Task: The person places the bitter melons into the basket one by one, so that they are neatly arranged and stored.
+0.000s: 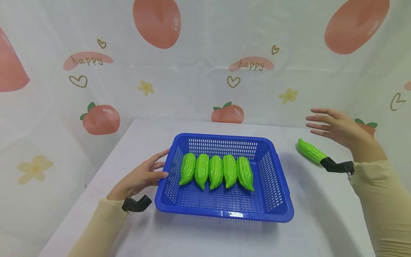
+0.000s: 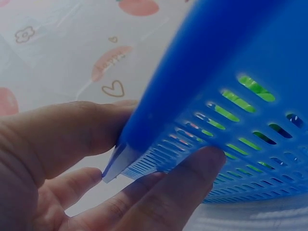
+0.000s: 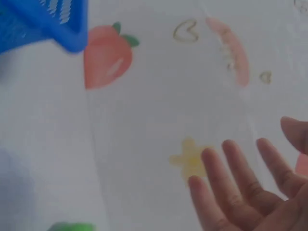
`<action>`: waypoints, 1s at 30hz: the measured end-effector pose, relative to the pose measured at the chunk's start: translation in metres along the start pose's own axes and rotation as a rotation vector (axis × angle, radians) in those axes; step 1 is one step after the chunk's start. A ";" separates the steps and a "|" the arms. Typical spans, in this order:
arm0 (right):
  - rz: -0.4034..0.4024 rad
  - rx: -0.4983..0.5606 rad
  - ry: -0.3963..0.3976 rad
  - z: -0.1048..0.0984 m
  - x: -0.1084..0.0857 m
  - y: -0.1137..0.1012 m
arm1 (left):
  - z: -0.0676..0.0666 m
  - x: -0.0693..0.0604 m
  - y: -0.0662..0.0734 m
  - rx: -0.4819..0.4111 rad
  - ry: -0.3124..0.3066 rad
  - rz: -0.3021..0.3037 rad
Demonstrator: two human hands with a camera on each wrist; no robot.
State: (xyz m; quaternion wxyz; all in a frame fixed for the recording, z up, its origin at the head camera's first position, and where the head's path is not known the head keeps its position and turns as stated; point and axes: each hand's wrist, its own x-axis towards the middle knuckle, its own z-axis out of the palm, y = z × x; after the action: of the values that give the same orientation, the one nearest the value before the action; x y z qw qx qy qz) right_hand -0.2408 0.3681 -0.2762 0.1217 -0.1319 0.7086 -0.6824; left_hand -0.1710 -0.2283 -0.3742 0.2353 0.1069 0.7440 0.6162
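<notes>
Several bright green bitter melons (image 1: 216,172) lie side by side in the blue plastic basket (image 1: 224,214). At its left side, my left hand (image 1: 144,175) holds the rim, the thumb on the rim and fingers below it against the slotted outer wall (image 2: 250,139). My right hand (image 1: 340,128) is raised above the table at the right, fingers spread, touching nothing. Another bitter melon (image 1: 310,150) lies on the table below it, one end hidden by the black wrist camera. Only a green tip of a melon (image 3: 72,226) shows in the right wrist view.
A white table (image 1: 199,239) bears the basket. Behind it hangs a pale cloth (image 1: 192,78) printed with peaches, tomatoes, hearts and flowers. Each wrist wears a black camera mount (image 1: 136,204). The basket's corner (image 3: 72,38) shows at the upper left of the right wrist view.
</notes>
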 end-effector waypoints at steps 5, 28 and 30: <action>-0.104 0.078 0.063 -0.012 -0.005 0.028 | 0.001 0.000 0.000 0.003 0.007 -0.008; 0.220 -0.658 0.282 -0.043 -0.020 0.105 | 0.001 0.001 0.001 0.006 0.009 -0.004; 0.242 -0.689 0.268 -0.045 -0.022 0.109 | 0.001 0.000 0.001 -0.002 0.003 -0.003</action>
State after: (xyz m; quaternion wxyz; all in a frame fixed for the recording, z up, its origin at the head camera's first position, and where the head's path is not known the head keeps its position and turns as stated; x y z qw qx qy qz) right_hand -0.2381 0.4212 -0.3833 0.0563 0.0099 0.9164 -0.3961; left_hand -0.1709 -0.2274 -0.3733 0.2351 0.1047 0.7440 0.6166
